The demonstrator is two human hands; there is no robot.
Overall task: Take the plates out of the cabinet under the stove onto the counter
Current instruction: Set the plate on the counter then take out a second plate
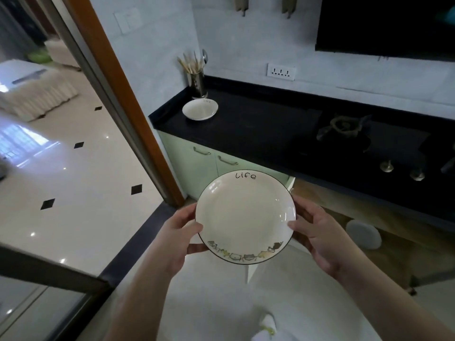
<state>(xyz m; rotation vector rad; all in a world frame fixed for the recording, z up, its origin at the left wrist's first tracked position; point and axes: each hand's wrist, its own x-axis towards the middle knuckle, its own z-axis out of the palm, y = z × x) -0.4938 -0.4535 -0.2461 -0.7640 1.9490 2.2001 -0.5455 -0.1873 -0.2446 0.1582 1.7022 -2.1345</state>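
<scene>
Most fingers of the left hand (183, 232) and right hand (317, 232) are tucked behind the held plate (245, 215), so only thumbs and fingertips show. Lettering on the far plate (200, 109) on the table (258, 124) is too small to read. The open cabinet (398, 242) mostly sits behind the table's edge. The stove (364, 141) gets cut off on the right.

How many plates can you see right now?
2. One plate is held between the left hand and right hand; another plate sits on the counter by the utensil holder. More may be hidden in the cabinet.
</scene>
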